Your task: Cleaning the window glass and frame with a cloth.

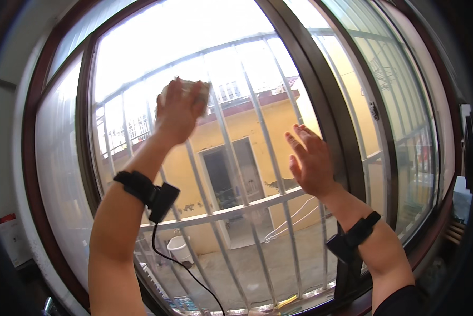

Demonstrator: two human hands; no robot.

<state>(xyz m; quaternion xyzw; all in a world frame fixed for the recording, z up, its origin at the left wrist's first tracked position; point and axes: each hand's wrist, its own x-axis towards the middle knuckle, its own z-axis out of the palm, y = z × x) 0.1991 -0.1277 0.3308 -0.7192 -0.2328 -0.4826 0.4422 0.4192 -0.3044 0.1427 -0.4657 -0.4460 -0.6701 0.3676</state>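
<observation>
My left hand (178, 112) is raised and presses a pale, folded cloth (203, 90) flat against the window pane (149, 47). Its fingers are spread over the cloth, which they partly hide. Lower and to the right, my right hand (312, 162) has its fingers apart and holds nothing. It is beside the dark window frame post (331, 118); whether it touches the glass or the post I cannot tell. Each forearm wears a black strap with a small black box, the left box (164, 203) trailing a black cable (185, 266).
Behind the glass stand metal security bars (228, 146) with a crossbar. Beyond are a yellow wall (236, 122), a doorway (236, 185) and a white bucket (180, 249). A window latch (374, 111) sits on the right sash. A white box (13, 241) stands at far left.
</observation>
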